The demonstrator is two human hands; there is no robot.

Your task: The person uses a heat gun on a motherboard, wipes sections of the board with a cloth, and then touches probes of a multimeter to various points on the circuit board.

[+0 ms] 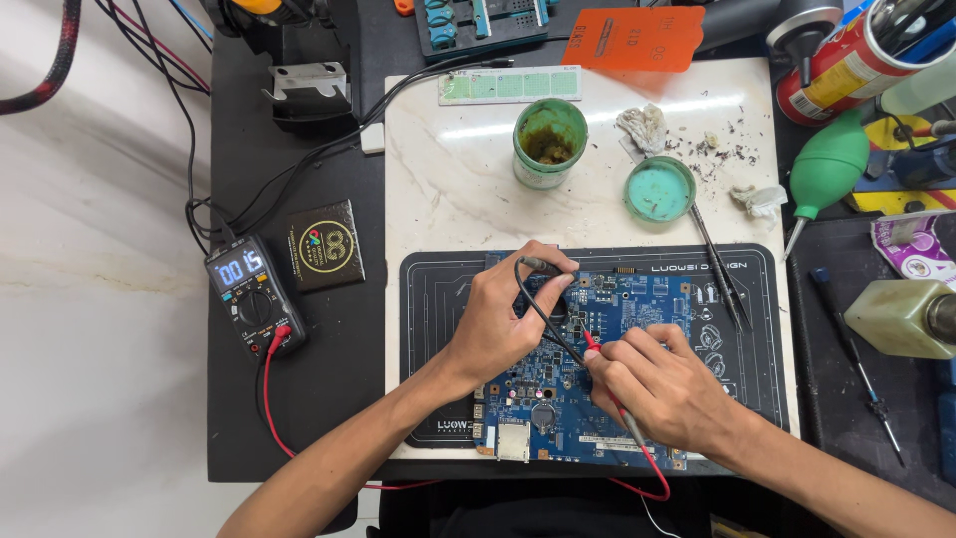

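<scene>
Two bare hands work over a blue circuit board [637, 309] that lies on a black work mat [438, 299], itself set on a pale marble slab [448, 179]. Far left, on the dark bench, a black multimeter [253, 296] sits with its screen lit, a red lead [269, 399] and a black lead [299, 169] running from it. Just beside it to the right lies a small black square box [325, 244]. The left hand [498, 324] rests on the board's left part, its fingers pinched shut around the black probe [543, 266] near the board's upper edge, with the black wire looping down between both hands. The right hand [662, 384] lies on the board's lower right, fingers closed on the red probe [595, 344], whose tip touches the board near its middle. Above the board stand an open green jar [550, 141] holding dark paste and, to its right, a round green lid [659, 189]. Tweezers [722, 269] lie slanting at the mat's right side. Further right are a green rubber blower [829, 167], a red spray can [846, 60] and a pale bottle [901, 317].
</scene>
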